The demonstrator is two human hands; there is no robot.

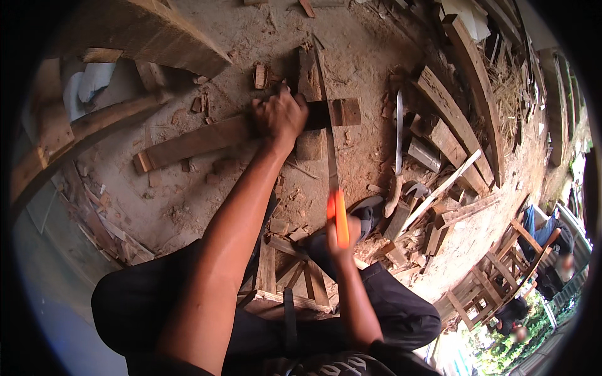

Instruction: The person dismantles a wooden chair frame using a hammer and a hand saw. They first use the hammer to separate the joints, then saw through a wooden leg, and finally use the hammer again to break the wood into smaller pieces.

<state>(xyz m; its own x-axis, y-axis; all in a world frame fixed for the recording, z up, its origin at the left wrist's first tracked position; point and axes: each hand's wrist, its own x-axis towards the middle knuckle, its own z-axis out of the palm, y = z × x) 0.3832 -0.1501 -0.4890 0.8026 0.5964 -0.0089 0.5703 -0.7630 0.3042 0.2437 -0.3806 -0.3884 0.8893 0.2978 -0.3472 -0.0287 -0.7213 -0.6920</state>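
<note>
Two hands clamped, right hand (342,241) on saw (331,156) pointing away, left hand (280,116) on crosswise plank (200,141)

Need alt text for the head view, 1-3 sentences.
A seated person's left hand presses a long brown wooden plank onto a wood block on sawdust-covered ground, while the right hand grips the orange handle of a handsaw lying across it. Scrap timber, a long machete and wooden chairs surround them.
</note>
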